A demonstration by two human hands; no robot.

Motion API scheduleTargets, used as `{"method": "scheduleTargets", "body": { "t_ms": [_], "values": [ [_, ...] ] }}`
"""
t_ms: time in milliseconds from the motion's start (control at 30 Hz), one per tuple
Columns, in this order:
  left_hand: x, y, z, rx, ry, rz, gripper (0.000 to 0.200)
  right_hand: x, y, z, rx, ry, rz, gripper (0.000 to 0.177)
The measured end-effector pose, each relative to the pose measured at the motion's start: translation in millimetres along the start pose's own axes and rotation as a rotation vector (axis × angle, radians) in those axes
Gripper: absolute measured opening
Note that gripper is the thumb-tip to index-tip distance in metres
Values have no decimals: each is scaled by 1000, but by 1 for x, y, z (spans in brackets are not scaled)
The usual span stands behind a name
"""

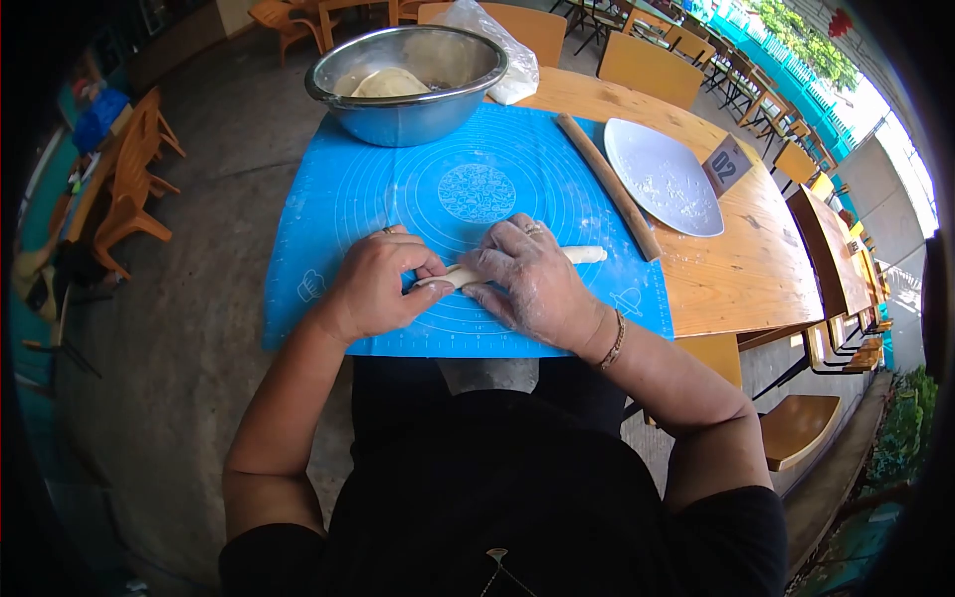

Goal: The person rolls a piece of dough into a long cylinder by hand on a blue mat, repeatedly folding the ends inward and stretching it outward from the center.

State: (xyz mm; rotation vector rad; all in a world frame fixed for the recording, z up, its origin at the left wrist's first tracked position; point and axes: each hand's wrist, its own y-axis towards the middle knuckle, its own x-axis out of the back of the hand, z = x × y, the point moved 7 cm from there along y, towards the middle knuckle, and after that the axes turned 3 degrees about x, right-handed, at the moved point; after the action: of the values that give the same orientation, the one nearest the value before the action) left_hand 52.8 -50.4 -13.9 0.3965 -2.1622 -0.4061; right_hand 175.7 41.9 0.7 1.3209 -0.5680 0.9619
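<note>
A pale roll of dough [585, 255] lies across the near half of a blue baking mat [368, 214] printed with rings. My left hand [383, 281] pinches the dough's left end between thumb and fingers. Floury and curled over its middle, my right hand [532, 274] grips the roll, whose right end sticks out past the knuckles. Part of the dough is hidden beneath the fingers.
At the mat's far left stands a steel bowl [408, 117] holding a dough lump [388, 83], with a plastic bag [507, 60] behind. A rolling pin [609, 186] lies beside a floury white plate [665, 179]. A "02" sign [727, 164] stands on the wooden table [756, 269].
</note>
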Motion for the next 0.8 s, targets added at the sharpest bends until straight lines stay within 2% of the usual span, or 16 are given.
{"method": "scheduleTargets", "body": {
  "t_ms": [167, 233, 300, 333, 400, 633, 767, 800],
  "values": [
    [-2, 1, 6, 67, -39, 46, 9, -12, -2, 12, 149, -48, 29, 19],
    [-3, 2, 3, 68, -45, 54, 9, -12, -1, 10, 148, -45, 27, 19],
    [3, 1, -9, 30, 136, -29, 13, -13, 0, 8, 151, -38, 25, 20],
    [-1, 0, -16, 31, 136, -26, 13, -14, 0, 7, 151, -43, 28, 20],
    [-1, -4, -38, -113, 233, -155, 18, -16, 0, 6, 152, -44, 31, 20],
    [-7, -6, -23, -50, 289, 22, 20, -6, -6, -1, 103, -71, -3, 20],
    [-9, 1, -41, -96, 373, -3, 19, -7, -10, -5, 96, -104, 29, 22],
    [-13, 4, -45, -121, 350, -71, 19, -9, -10, -6, 90, -125, 49, 24]
  ]
}}
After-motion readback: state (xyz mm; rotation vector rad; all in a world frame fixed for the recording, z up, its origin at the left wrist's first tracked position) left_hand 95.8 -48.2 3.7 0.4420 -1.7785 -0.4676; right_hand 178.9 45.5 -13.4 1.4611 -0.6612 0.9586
